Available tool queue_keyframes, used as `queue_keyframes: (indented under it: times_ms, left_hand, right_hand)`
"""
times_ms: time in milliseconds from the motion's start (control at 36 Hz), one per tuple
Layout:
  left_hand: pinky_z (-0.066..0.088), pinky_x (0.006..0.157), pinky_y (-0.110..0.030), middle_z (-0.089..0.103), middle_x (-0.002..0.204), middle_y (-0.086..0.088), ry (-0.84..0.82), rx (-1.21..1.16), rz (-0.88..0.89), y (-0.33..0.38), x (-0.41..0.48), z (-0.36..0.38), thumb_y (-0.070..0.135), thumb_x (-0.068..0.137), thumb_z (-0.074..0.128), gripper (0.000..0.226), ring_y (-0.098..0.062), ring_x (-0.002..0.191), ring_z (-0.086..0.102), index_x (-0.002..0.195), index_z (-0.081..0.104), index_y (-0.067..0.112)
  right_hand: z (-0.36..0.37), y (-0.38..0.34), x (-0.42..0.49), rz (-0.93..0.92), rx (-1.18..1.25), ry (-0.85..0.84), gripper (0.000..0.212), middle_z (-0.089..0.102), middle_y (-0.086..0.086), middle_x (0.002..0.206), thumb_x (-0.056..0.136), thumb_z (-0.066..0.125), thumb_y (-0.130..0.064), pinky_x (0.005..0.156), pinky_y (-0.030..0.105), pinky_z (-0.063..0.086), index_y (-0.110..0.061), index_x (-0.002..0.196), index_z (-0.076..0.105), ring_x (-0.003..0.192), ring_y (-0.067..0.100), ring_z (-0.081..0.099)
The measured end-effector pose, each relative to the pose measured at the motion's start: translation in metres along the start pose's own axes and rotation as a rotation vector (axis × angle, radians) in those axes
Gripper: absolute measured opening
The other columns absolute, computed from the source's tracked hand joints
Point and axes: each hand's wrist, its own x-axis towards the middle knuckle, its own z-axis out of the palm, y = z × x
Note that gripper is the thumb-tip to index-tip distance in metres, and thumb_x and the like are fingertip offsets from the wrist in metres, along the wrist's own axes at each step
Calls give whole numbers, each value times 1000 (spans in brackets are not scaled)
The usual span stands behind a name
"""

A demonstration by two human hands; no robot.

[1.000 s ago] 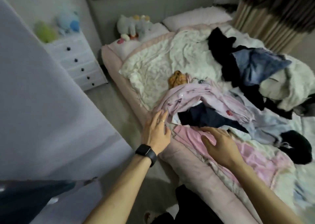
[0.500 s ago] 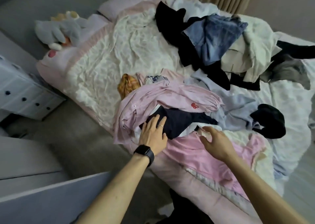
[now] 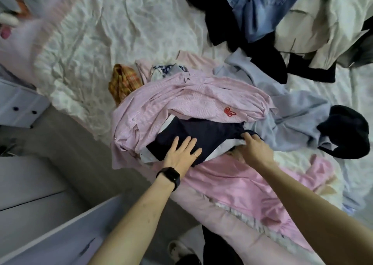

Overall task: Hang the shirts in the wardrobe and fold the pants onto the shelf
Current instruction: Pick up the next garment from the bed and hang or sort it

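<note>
Nearest the camera, both bare forearms reach over the bed's (image 3: 121,26) edge, with a black watch (image 3: 169,177) on the left wrist. The left hand (image 3: 182,153) lies flat on a navy garment (image 3: 210,133), fingers straight and spread, grasping nothing. The right hand (image 3: 255,149) is at that garment's right edge. Its fingers are curled and seem to pinch the cloth, though the tips are partly hidden.

The navy garment lies in a heap at the near side of the bed, on top of a pink cloth (image 3: 232,186) and tucked under a pink striped shirt (image 3: 191,99). A pale blue shirt (image 3: 294,111) spreads to the right of the heap, touching a black garment (image 3: 347,131). A plaid cloth (image 3: 123,83) pokes out at the left behind the striped shirt.

Farther back, well apart from the heap, jeans (image 3: 260,8) lie on dark clothes beside a cream garment (image 3: 314,22).
</note>
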Motion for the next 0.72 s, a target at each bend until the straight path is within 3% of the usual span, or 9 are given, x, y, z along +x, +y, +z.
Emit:
queue_keyframes:
  times_ms: [56, 167, 250, 361, 444, 528, 583, 639, 722]
  left_hand:
    - [28, 117, -47, 56, 134, -1, -23, -3, -9, -3, 7, -2, 13, 99, 43, 36, -24, 131, 47, 129, 58, 27]
    - [41, 83, -33, 67, 112, 3, -80, -455, -206, -25, 12, -23, 38, 106, 40, 28, -23, 104, 60, 116, 63, 27]
    - [50, 69, -34, 70, 98, 3, 150, -925, -480, -44, -6, -56, 38, 101, 51, 21, -22, 85, 63, 105, 68, 26]
    - [40, 63, -32, 65, 76, 6, 375, -1133, -668, -73, -38, -99, 32, 102, 54, 16, -23, 78, 62, 93, 65, 23]
    - [46, 65, -35, 68, 79, 6, 450, -1135, -736, -99, -79, -137, 33, 102, 53, 17, -25, 81, 65, 98, 67, 24]
    - [43, 68, -30, 72, 90, 3, 511, -1044, -778, -119, -123, -167, 35, 100, 55, 18, -26, 90, 67, 102, 69, 24]
    - [48, 79, -30, 70, 106, -2, 604, -1085, -765, -125, -157, -191, 26, 97, 62, 12, -24, 101, 66, 108, 66, 22]
    - [49, 91, -31, 63, 118, 0, 763, -1140, -698, -121, -187, -217, 24, 93, 67, 22, -18, 110, 60, 114, 62, 23]
    - [47, 88, -23, 63, 113, 15, 973, -1175, -568, -103, -241, -249, 52, 86, 63, 30, -4, 107, 59, 108, 59, 33]
  right_hand:
    - [-3, 2, -4, -11, 43, 36, 42, 56, 9, 133, 97, 51, -28, 81, 40, 46, -30, 139, 50, 112, 39, 60]
    - [-31, 1, -25, -55, 107, 138, 39, 60, 7, 135, 98, 47, -34, 87, 44, 49, -36, 136, 56, 116, 38, 59]
    - [-68, -4, -54, -114, 196, 290, 41, 62, 2, 130, 93, 45, -47, 85, 47, 52, -36, 127, 64, 113, 38, 61]
    - [-114, -21, -83, -227, 269, 500, 24, 70, 3, 105, 101, 53, -35, 68, 37, 43, -25, 112, 71, 98, 37, 64]
    - [-158, -54, -124, -372, 339, 597, 21, 69, 1, 86, 102, 55, -33, 62, 33, 40, -21, 103, 72, 87, 32, 66]
    - [-193, -95, -168, -514, 358, 661, 22, 67, 1, 74, 100, 57, -34, 61, 38, 48, -20, 90, 70, 76, 32, 66]
    - [-210, -126, -204, -615, 342, 677, 18, 71, -1, 78, 98, 59, -38, 65, 38, 51, -26, 97, 73, 79, 29, 68]
    - [-222, -156, -236, -718, 306, 679, 16, 71, -8, 77, 96, 62, -40, 63, 33, 48, -32, 100, 74, 79, 24, 69]
    - [-227, -196, -280, -824, 265, 632, 15, 66, -14, 71, 94, 63, -42, 62, 32, 47, -34, 97, 75, 76, 20, 68]
